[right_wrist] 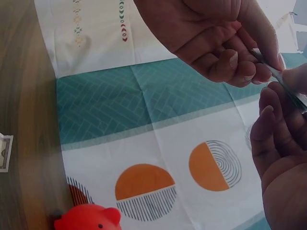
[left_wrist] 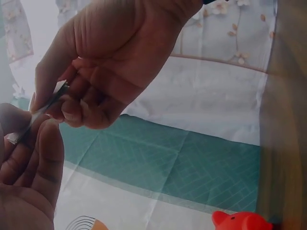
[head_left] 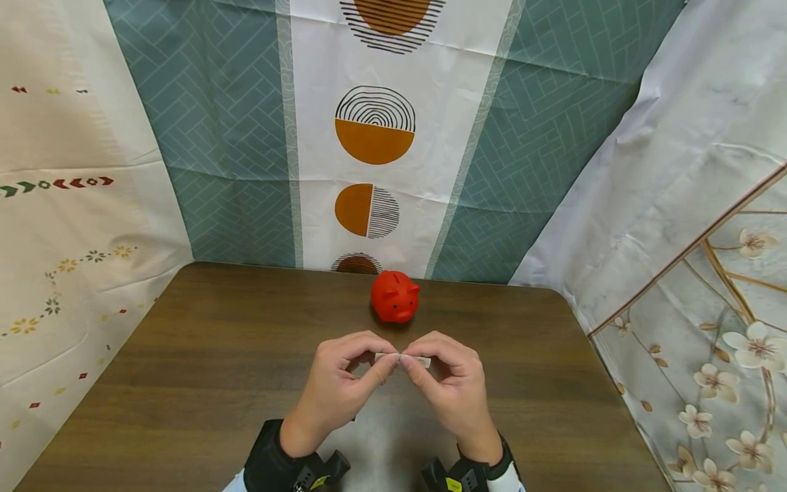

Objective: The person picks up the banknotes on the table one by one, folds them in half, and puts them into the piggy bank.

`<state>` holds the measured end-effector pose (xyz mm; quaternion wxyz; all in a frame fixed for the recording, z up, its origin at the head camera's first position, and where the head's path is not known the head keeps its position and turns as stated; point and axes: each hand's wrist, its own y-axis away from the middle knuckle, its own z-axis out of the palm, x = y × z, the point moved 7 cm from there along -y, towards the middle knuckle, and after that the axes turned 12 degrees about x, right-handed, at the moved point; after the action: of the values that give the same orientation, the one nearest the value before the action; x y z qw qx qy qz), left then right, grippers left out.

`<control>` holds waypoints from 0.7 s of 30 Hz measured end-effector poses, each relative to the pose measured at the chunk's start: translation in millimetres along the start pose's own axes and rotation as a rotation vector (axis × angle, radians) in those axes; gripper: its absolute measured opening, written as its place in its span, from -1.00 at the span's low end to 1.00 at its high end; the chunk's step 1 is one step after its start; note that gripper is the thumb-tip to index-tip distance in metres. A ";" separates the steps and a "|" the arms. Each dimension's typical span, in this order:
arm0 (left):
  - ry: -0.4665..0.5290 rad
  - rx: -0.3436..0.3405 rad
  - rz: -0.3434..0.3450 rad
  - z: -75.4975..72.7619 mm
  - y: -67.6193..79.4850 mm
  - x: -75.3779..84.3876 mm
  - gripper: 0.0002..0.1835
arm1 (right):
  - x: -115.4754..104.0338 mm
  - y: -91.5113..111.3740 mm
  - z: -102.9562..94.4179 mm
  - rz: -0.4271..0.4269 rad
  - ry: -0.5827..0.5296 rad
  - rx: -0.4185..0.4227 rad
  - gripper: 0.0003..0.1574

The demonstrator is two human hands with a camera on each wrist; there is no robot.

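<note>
A narrow folded paper strip (head_left: 424,361), whitish with grey edges, spans both hands in front of the chest. My left hand (head_left: 335,386) pinches its left part between thumb and fingers. The right part is pinched the same way by my right hand (head_left: 451,386), and the thumb tips meet near the strip's middle. In the right wrist view the strip (right_wrist: 298,101) appears layered and dark-edged, much of it covered by fingers. Just beyond the fingertips stands a red piggy bank (head_left: 395,297), its snout facing me and a slot on top.
The brown wooden table (head_left: 215,342) lies under the hands. A rectangular printed paper with a pale border (right_wrist: 5,152) shows at the right wrist view's left edge. Patterned cloth (head_left: 233,137) hangs behind the table, with more fabric at both sides.
</note>
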<state>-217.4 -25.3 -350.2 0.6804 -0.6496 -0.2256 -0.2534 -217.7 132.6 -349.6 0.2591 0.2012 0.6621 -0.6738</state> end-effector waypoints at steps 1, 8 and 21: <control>0.001 0.002 0.008 -0.1 0.1 0.4 -0.80 | 0.3 0.4 0.7 0.000 0.004 -0.001 -0.68; 0.075 0.017 -0.042 -1.7 -0.5 -1.6 -0.79 | -0.2 0.4 -0.5 0.012 -0.043 0.026 -0.66; 0.085 0.014 -0.116 -8.8 -2.3 -5.3 -0.82 | 0.5 -2.8 -11.8 0.112 -0.055 0.080 -0.67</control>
<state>-223.2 -33.9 -352.3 0.6782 -0.6193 -0.2354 -0.3180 -220.6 144.2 -348.2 0.3062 0.2294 0.6152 -0.6893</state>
